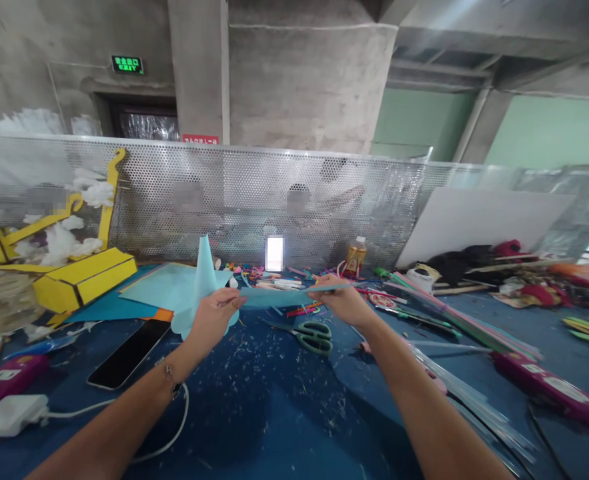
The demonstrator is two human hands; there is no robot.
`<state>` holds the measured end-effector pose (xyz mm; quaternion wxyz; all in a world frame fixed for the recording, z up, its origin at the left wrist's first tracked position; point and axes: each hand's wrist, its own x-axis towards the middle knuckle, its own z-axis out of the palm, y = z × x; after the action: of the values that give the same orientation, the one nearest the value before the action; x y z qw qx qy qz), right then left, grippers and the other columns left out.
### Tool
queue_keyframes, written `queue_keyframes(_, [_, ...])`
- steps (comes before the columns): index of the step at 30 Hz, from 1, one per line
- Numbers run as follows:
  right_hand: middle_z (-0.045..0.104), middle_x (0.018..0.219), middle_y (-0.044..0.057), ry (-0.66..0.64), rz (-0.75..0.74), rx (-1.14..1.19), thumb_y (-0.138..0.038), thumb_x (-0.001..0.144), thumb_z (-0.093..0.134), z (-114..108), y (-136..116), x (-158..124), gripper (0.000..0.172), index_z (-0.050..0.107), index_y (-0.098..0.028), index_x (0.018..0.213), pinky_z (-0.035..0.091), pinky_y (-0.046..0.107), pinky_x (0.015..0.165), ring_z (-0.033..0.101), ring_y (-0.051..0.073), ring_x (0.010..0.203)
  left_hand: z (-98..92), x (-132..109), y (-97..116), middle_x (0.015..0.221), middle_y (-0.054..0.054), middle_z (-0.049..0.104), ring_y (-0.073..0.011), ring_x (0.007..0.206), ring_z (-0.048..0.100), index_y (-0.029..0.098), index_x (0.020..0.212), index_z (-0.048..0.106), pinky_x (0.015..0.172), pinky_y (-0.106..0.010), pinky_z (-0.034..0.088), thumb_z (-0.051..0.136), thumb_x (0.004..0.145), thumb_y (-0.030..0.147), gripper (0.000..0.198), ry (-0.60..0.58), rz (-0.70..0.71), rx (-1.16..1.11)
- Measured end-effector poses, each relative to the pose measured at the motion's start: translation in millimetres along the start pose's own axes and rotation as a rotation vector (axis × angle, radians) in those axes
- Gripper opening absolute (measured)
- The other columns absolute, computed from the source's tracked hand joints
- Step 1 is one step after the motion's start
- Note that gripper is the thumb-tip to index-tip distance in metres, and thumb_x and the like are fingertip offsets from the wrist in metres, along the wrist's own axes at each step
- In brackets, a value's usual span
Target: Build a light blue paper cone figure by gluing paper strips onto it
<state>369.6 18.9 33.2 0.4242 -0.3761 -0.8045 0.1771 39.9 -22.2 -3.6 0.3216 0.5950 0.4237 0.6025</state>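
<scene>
Both my hands hold one light blue paper sheet [274, 295] stretched flat between them, edge-on to the camera. My left hand [217, 315] pinches its left end, where the paper rises into a pointed cone shape [205, 273]. My right hand [338, 298] pinches the right end. Green-handled scissors [313, 335] lie on the blue table [274, 400] just below and between my hands. A black phone [129, 353] lies left of my left wrist.
Yellow cardboard shapes [81, 277] with white fluff stand at the left. A white charger and cable [11, 415] lie near left. Long coloured strips [454, 320], pink packets [544, 383] and a bottle [357, 257] sit right. A perforated metal screen [274, 193] closes the back.
</scene>
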Motion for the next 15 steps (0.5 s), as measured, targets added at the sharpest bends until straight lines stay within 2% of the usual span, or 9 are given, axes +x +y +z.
queue_keyframes(3, [0.068,0.072,0.003,-0.032,0.05,0.019,-0.047,0.084,0.078,-5.1,-5.4,-2.8,0.029,0.074,-0.022,0.069,0.054,0.04,0.081,0.062,0.022,0.077,1.0,-1.4,1.8,0.083,-0.006,0.075,-0.0286,0.095,0.07,0.02,0.072,0.078,0.084,-0.036,0.057,0.085,0.072,0.049,0.031,-0.024,-0.046,-0.018])
queue_keyframes(6, [0.076,0.087,0.003,-0.055,0.109,0.07,-0.046,0.079,0.081,-8.9,-10.4,-5.4,0.024,0.079,-0.022,0.086,0.056,0.043,0.088,0.068,0.025,0.088,1.7,-1.5,0.0,0.076,-0.005,0.072,-0.0262,0.086,0.071,0.02,0.071,0.077,0.079,-0.035,0.059,0.085,0.071,0.052,0.033,-0.068,-0.097,-0.056])
queue_keyframes(8, [0.079,0.095,0.004,-0.077,0.154,0.111,-0.047,0.076,0.083,-10.6,-12.8,-6.6,0.032,0.08,-0.022,0.095,0.057,0.046,0.093,0.07,0.028,0.096,2.0,-1.2,-2.0,0.08,-0.007,0.073,-0.0256,0.085,0.072,0.019,0.075,0.078,0.077,-0.036,0.061,0.086,0.071,0.054,0.036,-0.09,-0.137,-0.082])
queue_keyframes(10, [0.08,0.096,0.006,-0.116,0.208,0.146,-0.049,0.075,0.084,-11.7,-15.0,-7.6,0.035,0.081,-0.02,0.094,0.059,0.047,0.093,0.072,0.029,0.096,1.9,-0.7,-4.0,0.089,-0.01,0.075,-0.0263,0.089,0.073,0.018,0.081,0.08,0.077,-0.036,0.062,0.086,0.071,0.056,0.04,-0.098,-0.179,-0.109])
queue_keyframes(13, [0.08,0.089,0.007,-0.15,0.269,0.178,-0.052,0.072,0.086,-11.4,-18.8,-9.2,0.037,0.082,-0.018,0.085,0.061,0.048,0.088,0.074,0.028,0.089,1.5,-0.5,-6.6,0.103,-0.013,0.076,-0.0279,0.097,0.073,0.015,0.087,0.081,0.084,-0.04,0.064,0.088,0.07,0.058,0.047,-0.1,-0.231,-0.16])
queue_keyframes(15, [0.079,0.079,0.005,-0.102,0.269,0.183,-0.053,0.068,0.089,-10.6,-21.8,-10.6,0.036,0.081,-0.019,0.079,0.063,0.045,0.082,0.073,0.025,0.079,2.0,-1.4,-8.4,0.104,-0.014,0.076,-0.0288,0.1,0.073,0.014,0.089,0.08,0.091,-0.044,0.063,0.089,0.069,0.057,0.047,-0.107,-0.252,-0.211])
